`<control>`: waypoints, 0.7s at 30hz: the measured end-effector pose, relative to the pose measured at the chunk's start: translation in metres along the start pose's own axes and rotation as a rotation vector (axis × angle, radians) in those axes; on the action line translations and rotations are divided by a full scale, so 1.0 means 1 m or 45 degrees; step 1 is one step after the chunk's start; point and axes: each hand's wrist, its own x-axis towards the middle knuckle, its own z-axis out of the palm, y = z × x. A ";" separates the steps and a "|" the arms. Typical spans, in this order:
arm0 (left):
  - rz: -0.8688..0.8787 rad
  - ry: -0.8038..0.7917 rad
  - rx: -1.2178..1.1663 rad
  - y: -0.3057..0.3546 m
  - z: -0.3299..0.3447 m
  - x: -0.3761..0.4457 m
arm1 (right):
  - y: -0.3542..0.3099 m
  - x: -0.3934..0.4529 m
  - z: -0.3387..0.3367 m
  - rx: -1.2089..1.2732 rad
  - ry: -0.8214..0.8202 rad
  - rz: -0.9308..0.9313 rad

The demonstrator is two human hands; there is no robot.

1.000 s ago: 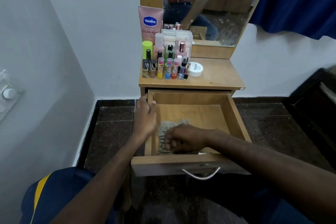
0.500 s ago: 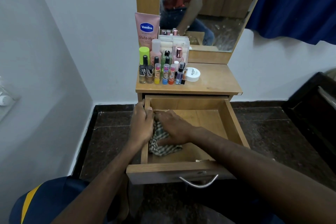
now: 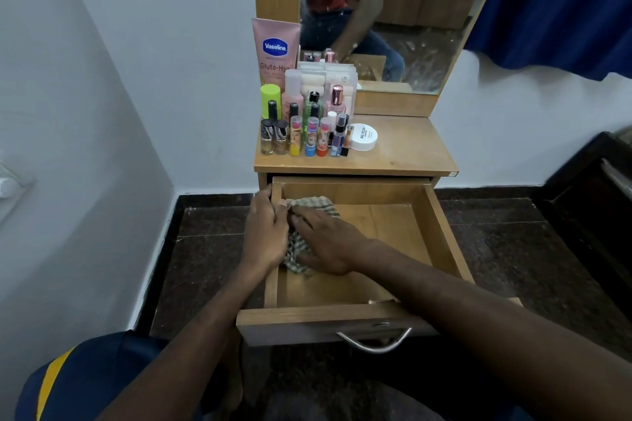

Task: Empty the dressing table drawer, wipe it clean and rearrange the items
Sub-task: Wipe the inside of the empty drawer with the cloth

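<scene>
Two hands are at work at the drawer's left side. The right hand (image 3: 328, 243) is laid flat on a checked cloth (image 3: 309, 203), fingers nearly straight and pressing it onto the drawer floor against the left wall; nothing is curled round the cloth as far as can be seen, though the palm hides most of it. The left hand (image 3: 265, 232) is hooked over the left wall of the drawer (image 3: 441, 232), thumb inside and fingers apparently outside, so the drawer is steadied. The drawer is pulled fully out and holds only the cloth. On the table (image 3: 403, 154) the bottles and tubes (image 3: 307, 137) are stood in tidy rows beside a white jar (image 3: 363, 137), with a pink Vaseline tube (image 3: 275, 51) behind them. The emptying is judged done, the wiping under way with the right half not yet reached, and the rearranging into the drawer left to do.
</scene>
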 end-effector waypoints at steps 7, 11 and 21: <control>-0.010 -0.017 -0.057 -0.002 -0.001 0.000 | 0.033 -0.021 -0.012 0.001 -0.061 0.296; -0.020 -0.012 -0.071 -0.004 -0.002 0.000 | 0.065 -0.060 -0.010 0.025 -0.104 0.593; -0.044 -0.033 -0.078 0.002 -0.004 -0.003 | 0.054 -0.049 -0.034 -0.204 -0.139 1.025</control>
